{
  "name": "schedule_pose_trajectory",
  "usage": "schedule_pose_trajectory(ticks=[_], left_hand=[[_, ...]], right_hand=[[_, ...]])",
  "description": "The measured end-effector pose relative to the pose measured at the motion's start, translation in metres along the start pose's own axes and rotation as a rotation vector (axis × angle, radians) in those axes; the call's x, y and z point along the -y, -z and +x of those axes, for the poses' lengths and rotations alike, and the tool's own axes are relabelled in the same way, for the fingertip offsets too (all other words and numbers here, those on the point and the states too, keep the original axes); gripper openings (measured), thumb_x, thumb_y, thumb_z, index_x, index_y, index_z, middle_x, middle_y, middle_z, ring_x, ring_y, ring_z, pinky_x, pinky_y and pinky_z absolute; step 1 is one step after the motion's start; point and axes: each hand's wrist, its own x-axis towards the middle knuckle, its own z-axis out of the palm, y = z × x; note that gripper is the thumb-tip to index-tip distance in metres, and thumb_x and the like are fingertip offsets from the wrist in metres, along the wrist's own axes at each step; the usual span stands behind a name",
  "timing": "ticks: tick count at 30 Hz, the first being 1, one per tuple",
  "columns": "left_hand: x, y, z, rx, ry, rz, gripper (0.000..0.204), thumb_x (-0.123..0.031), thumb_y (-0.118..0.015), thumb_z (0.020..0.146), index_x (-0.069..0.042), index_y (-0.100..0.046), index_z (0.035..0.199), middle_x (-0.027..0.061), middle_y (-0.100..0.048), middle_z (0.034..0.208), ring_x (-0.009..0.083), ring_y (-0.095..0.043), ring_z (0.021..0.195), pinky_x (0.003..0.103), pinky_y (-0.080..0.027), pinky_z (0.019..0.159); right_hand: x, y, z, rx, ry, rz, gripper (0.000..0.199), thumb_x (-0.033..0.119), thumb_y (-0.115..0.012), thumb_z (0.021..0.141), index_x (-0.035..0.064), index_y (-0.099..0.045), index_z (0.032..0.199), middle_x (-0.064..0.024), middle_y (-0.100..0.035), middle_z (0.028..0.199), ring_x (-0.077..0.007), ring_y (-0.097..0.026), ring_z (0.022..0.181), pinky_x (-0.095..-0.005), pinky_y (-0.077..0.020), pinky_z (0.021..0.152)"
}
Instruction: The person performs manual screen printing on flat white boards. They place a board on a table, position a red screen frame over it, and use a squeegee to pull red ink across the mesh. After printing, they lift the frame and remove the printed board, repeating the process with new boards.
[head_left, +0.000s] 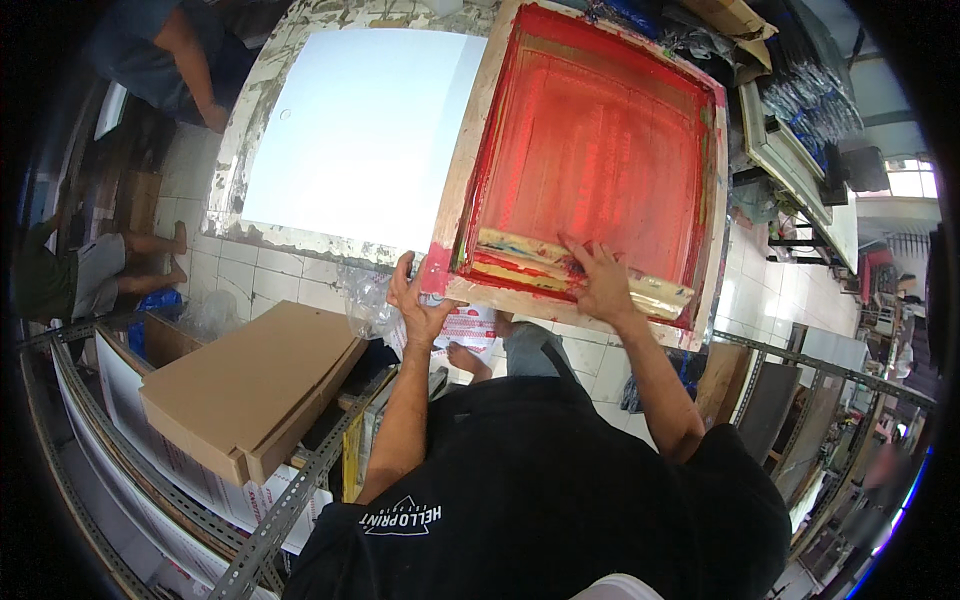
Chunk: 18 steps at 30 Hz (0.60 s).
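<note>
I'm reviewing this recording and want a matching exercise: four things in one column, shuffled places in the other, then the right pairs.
Things:
1. Left hand
2. Right hand
3. White sheet
4. Brown cardboard box

Places:
A. Over the ink-stained squeegee, inside the frame with the red screen
B. Left of the slotted metal rail, in the lower left of the picture
C. At the near left corner of the wooden frame
D. Flat on the paint-worn worktop, left of the frame

Pairs: 1-C; 2-A; 3-D; 4-B
</note>
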Motion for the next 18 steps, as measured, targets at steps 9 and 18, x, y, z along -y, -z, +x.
schedule_pose_trajectory(ticks=[9,18], left_hand=[[-0.008,0.006,0.006,0.037,0.030,0.020,0.082,-0.043,-0.093,0.055,-0.012,-0.068,0.127,0.0138,-0.044,0.147,0.0351,-0.040,0.135,0.052,-0.026,0.112],[-0.003,0.004,0.000,0.014,0.032,0.033,0.082,-0.043,-0.091,0.059,-0.011,-0.068,0.130,0.0173,-0.048,0.145,0.0345,-0.044,0.131,0.047,-0.031,0.109]], right_hand=[[-0.039,-0.003,0.064,-0.278,0.037,-0.055,0.076,0.014,-0.076,0.066,0.0184,-0.054,0.138,-0.0115,-0.051,0.112,-0.0326,-0.050,0.110,-0.0548,-0.0352,0.090],[-0.152,0.030,0.238,-0.492,0.043,-0.242,0.080,0.014,-0.070,0.065,0.0206,-0.051,0.143,-0.0140,-0.053,0.122,-0.0363,-0.049,0.121,-0.0631,-0.0370,0.095]])
